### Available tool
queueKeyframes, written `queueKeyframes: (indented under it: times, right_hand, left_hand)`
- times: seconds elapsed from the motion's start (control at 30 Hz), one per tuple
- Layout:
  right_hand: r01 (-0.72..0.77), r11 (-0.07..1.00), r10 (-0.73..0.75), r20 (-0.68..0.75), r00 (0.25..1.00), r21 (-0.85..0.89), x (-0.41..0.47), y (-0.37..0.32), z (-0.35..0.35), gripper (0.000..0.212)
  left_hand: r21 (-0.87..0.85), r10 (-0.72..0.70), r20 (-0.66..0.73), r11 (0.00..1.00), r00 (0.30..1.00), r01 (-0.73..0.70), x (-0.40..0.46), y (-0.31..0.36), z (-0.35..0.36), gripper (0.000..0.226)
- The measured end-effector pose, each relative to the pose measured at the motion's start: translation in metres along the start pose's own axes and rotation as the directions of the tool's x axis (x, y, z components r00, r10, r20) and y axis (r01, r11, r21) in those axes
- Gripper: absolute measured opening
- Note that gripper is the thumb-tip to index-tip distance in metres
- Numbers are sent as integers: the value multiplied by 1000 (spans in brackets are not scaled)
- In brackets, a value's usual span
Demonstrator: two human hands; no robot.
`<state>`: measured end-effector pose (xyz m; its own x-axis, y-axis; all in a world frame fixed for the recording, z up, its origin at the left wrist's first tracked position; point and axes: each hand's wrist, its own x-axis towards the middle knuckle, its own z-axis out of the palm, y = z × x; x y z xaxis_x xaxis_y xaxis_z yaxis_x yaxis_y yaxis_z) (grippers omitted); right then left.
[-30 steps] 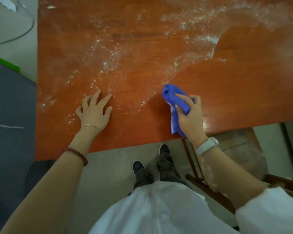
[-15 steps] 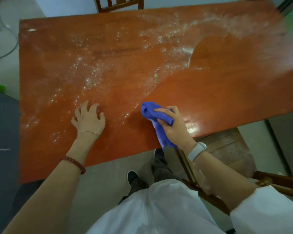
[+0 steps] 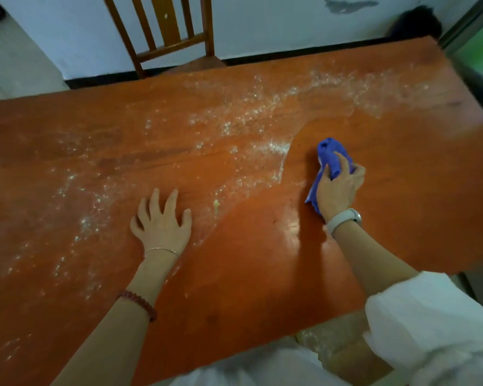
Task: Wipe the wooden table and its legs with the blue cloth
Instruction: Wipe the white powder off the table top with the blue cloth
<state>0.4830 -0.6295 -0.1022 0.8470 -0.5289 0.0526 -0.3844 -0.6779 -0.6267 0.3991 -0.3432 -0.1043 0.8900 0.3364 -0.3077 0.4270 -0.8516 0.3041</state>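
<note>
Right hand point(image 3: 336, 188) clamped on bunched soft blue cloth point(image 3: 328, 153), pressing on orange-brown wooden tabletop point(image 3: 248, 274); left hand point(image 3: 162, 227) splayed flat, empty. Cloth limp, light; best gripped wadded.

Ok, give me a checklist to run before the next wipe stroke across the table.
1. Cloth gripped in right hand: ok.
2. Cloth pressed on the table: ok.
3. Left hand flat on the top, bracing: ok.
4. Left hand clear of the powder: not ok, its fingers rest in it.
5. Top clean left of the cloth: not ok, powder spreads across the far and left parts.
6. Table legs wiped: cannot tell, out of view.
</note>
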Motion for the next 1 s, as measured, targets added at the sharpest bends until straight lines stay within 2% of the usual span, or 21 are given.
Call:
queueKeyframes:
  times: [0.07, 0.13, 0.27, 0.43, 0.57, 0.7, 1.0]
  right_hand:
    - [16, 986, -15, 3, 1000, -164, 11, 0, 16, 42]
    - [56, 976, -52, 27, 998, -211, 23, -8, 29, 44]
    - [186, 969, -167, 120, 979, -164, 47, -31, 48, 41]
    - [447, 893, -415, 277, 867, -61, 23, -41, 59, 41]
    - [508, 861, -477, 338, 811, -3, -22, -50, 65, 46]
    - [567, 823, -525, 400, 751, 16, -81, -63, 71, 46]
    - [672, 731, -641, 459, 615, 121, -256, -89, 84, 43]
  left_hand:
    - [30, -16, -47, 999, 999, 17, 5, 3, 5, 47]
    - [56, -19, -75, 998, 997, 23, 5, 1, 8, 53]
    - [90, -12, -80, 996, 997, 20, 7, -3, 10, 54]
    - [48, -13, -101, 999, 995, 18, 7, -5, 6, 47]
    - [14, 35, -116, 999, 993, -33, 2, -18, -2, 40]
    - [-36, 7, -156, 999, 988, -13, -13, -49, -11, 40]
    - [-49, -81, -181, 996, 980, 73, -97, -184, -31, 44]
